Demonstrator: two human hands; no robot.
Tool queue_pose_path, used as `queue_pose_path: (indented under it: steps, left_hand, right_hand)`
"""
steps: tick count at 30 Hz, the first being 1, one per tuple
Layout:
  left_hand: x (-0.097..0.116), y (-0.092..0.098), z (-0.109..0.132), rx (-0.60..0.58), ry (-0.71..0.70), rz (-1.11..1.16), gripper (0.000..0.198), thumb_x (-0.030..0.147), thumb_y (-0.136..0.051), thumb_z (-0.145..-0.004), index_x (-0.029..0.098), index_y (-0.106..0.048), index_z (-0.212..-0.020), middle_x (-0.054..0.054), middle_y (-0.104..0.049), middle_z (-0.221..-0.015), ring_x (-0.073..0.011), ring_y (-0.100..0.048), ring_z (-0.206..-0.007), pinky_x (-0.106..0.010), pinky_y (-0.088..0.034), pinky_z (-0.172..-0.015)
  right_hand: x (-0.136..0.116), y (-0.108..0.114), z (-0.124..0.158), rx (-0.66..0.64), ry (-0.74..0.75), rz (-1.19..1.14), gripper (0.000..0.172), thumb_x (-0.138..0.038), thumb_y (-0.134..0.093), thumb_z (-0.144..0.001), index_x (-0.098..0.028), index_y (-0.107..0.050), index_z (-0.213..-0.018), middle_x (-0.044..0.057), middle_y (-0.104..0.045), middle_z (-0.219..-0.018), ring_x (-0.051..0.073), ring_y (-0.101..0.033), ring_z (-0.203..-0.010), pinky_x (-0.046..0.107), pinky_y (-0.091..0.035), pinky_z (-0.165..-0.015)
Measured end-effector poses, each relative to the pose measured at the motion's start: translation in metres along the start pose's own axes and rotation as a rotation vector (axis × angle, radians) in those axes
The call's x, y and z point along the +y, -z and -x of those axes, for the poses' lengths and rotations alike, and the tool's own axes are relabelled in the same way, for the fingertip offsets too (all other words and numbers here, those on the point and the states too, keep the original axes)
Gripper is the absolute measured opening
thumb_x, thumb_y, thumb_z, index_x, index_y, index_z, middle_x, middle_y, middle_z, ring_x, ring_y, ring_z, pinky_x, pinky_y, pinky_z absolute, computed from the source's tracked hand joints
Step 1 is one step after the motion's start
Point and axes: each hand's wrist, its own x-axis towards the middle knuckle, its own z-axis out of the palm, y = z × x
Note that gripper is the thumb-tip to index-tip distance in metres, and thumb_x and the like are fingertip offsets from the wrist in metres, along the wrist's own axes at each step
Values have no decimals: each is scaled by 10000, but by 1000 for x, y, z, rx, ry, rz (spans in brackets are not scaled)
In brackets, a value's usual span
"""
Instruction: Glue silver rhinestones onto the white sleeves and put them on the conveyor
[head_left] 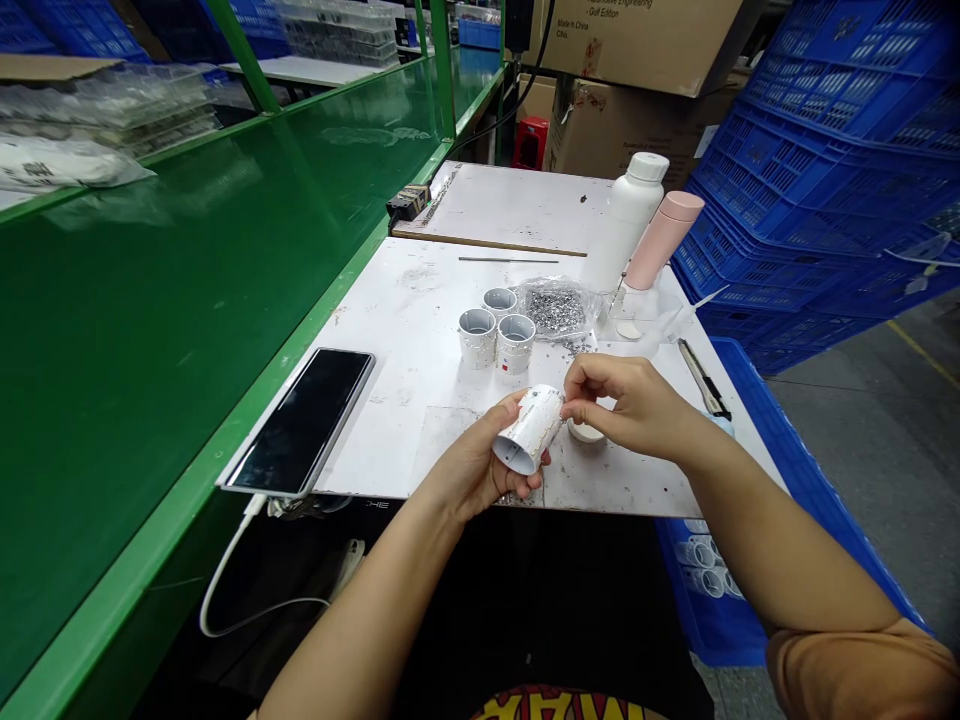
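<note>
White tube [529, 430] clasped by L hand [480, 465], fingers curled round; R hand [626, 400] pinches its end from 2 o'clock; spare tubes [496, 335] at 12

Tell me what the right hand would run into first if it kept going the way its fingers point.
The white tube gripped in the left hand: the right hand points left at its upper end, fingertips apparently already on it, so nothing lies between.

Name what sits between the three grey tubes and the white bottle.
Head view: a clear bag of small metal parts lies between the grey tubes and the white bottle.
</note>
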Motion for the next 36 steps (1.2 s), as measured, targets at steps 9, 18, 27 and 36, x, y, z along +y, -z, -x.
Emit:
queue_pose_path:
  steps: [9,18,27,36]
  left_hand:
    - [-1,-2,0,-3,-34,-10,582,487,-494,-904,182,-375,-1385,-48,-645,-685,-134,-603,-452,-152,-433,-365]
    - [0,-4,1,7,-69,4,658,499,-538,-878,226,-323,-1437,-65,-656,-752,-139,-618,-490,-156,-439,-380]
    - [0,-4,2,-10,-81,7,645,467,-527,-882,267,-290,-1447,-76,-658,-787,-152,-630,-523,-166,-451,-412]
    - [1,-3,2,-8,-77,-1,671,485,-537,-871,260,-286,-1450,-85,-664,-787,-155,-633,-526,-170,-455,-416]
  right_hand:
    - [1,-2,0,16,2,39,122,-111,-624,-801,-189,-538,-763,-8,-586,-711,114,-525,-627,247,-442,-590]
    - [12,-11,3,170,57,-25,125,-227,-671,-839,-191,-570,-774,4,-603,-719,124,-545,-644,266,-469,-609]
    - [13,-12,3,252,33,-39,223,-340,-721,-819,-185,-586,-734,10,-608,-689,123,-546,-633,262,-471,-594]
    - [13,-12,3,262,65,-58,233,-337,-758,-786,-179,-594,-736,1,-606,-688,114,-549,-626,249,-461,-593]
